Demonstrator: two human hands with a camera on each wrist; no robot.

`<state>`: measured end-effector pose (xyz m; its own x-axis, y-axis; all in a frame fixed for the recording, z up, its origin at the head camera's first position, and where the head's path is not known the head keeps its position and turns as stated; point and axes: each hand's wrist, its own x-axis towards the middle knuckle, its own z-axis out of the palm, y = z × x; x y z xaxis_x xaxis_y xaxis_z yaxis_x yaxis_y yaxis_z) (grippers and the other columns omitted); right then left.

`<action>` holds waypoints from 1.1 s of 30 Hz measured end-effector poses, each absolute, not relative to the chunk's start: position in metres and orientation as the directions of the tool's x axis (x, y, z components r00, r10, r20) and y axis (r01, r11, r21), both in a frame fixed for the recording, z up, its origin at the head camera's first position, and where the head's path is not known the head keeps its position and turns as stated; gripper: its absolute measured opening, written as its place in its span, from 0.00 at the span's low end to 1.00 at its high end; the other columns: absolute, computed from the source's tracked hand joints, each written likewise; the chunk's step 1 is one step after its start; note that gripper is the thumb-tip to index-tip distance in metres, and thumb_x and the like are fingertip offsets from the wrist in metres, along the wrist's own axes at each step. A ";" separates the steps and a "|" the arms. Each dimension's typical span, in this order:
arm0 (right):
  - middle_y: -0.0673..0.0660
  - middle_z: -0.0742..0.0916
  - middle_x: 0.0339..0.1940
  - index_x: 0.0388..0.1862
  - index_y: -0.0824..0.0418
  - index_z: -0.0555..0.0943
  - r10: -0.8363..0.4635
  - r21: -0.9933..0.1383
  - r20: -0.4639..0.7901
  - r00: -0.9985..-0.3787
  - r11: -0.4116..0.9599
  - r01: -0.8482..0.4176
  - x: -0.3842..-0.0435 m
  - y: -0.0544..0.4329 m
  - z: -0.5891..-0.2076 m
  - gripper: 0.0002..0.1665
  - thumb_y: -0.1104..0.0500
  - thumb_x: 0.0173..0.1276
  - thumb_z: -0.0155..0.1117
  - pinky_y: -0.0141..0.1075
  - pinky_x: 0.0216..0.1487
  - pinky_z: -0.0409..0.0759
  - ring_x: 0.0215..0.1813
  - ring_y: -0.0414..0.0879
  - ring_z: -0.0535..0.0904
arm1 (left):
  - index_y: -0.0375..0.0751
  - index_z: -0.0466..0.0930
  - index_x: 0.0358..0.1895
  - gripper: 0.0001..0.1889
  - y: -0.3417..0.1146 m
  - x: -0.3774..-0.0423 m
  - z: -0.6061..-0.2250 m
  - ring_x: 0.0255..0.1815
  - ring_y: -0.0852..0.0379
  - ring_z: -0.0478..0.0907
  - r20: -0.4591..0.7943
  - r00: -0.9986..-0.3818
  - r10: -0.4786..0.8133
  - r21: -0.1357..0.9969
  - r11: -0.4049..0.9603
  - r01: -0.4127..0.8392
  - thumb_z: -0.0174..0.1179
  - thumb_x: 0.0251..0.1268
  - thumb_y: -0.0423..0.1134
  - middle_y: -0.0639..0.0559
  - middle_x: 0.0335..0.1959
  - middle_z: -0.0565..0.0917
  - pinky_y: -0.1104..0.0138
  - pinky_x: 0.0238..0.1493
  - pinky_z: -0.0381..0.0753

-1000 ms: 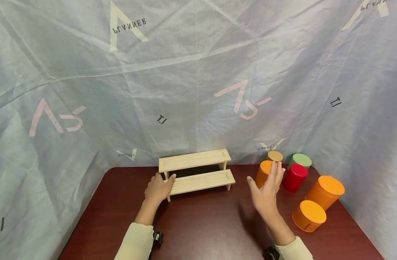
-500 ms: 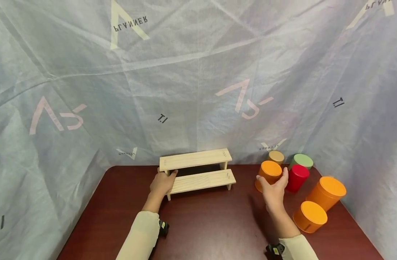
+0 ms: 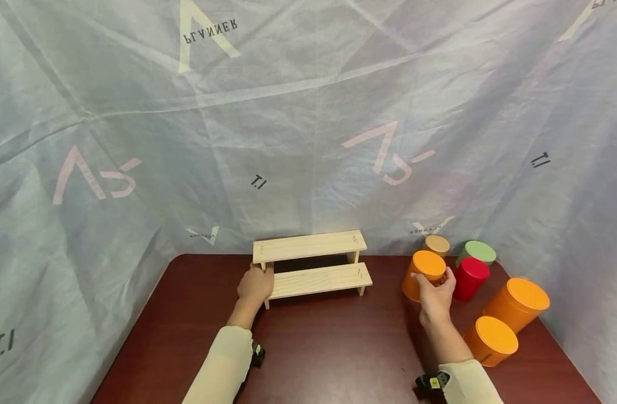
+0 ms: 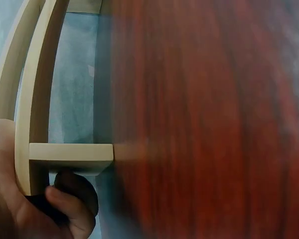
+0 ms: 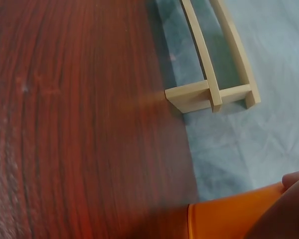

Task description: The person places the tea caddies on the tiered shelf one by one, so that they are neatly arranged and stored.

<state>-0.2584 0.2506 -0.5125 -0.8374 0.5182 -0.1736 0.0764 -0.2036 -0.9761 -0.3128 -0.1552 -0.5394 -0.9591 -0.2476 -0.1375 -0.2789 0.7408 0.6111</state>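
A two-tier wooden stand (image 3: 315, 280) of pale wood sits at the back middle of the table. My left hand (image 3: 255, 285) grips its left end; in the left wrist view, fingers (image 4: 72, 211) curl in under the lower board beside the leg (image 4: 72, 154). On the right, my right hand (image 3: 436, 297) holds an upright orange canister (image 3: 428, 264) with thumb and fingers on opposite sides. That canister's lower wall (image 5: 229, 214) shows at the bottom of the right wrist view, partly covered by the hand (image 5: 286, 214).
Around the held canister stand a tan-lidded canister (image 3: 437, 243), a green-lidded one (image 3: 479, 252) and a red one (image 3: 472, 278). Two more orange canisters, one taller (image 3: 517, 303) and one short (image 3: 491, 339), are nearer the right edge. A grey cloth (image 3: 308, 168) hangs behind the dark red table (image 3: 328, 348).
My right hand has come down from above and closed round the orange canister. The left hand has shifted slightly back at the stand's left end, its thumb moving off the lower board's top.
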 end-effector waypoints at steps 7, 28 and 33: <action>0.59 0.61 0.82 0.87 0.57 0.49 0.539 -0.984 -0.143 -0.830 -0.165 0.062 -0.261 0.249 -0.515 0.54 0.65 0.72 0.70 0.52 0.87 0.58 0.79 0.54 0.61 | 0.28 0.79 0.61 0.37 -0.154 -0.312 -0.534 0.23 0.47 0.75 -0.148 -0.955 -0.256 0.588 0.754 -0.293 0.33 0.86 0.60 0.40 0.30 0.79 0.58 0.23 0.71; 0.38 0.75 0.57 0.79 0.59 0.61 0.520 -0.992 -0.048 -0.853 -0.127 -0.021 -0.256 0.225 -0.500 0.44 0.57 0.72 0.74 0.31 0.72 0.71 0.62 0.37 0.73 | 0.27 0.79 0.53 0.31 -0.157 -0.312 -0.537 0.27 0.47 0.77 -0.126 -0.976 -0.175 0.643 0.735 -0.215 0.34 0.87 0.52 0.40 0.32 0.78 0.60 0.29 0.75; 0.40 0.76 0.57 0.75 0.58 0.65 0.508 -0.991 -0.030 -0.861 -0.128 -0.041 -0.255 0.219 -0.497 0.38 0.56 0.73 0.72 0.21 0.58 0.72 0.60 0.36 0.73 | 0.29 0.80 0.49 0.30 -0.157 -0.313 -0.538 0.27 0.47 0.76 -0.122 -0.978 -0.171 0.640 0.739 -0.209 0.34 0.87 0.52 0.41 0.32 0.77 0.61 0.28 0.75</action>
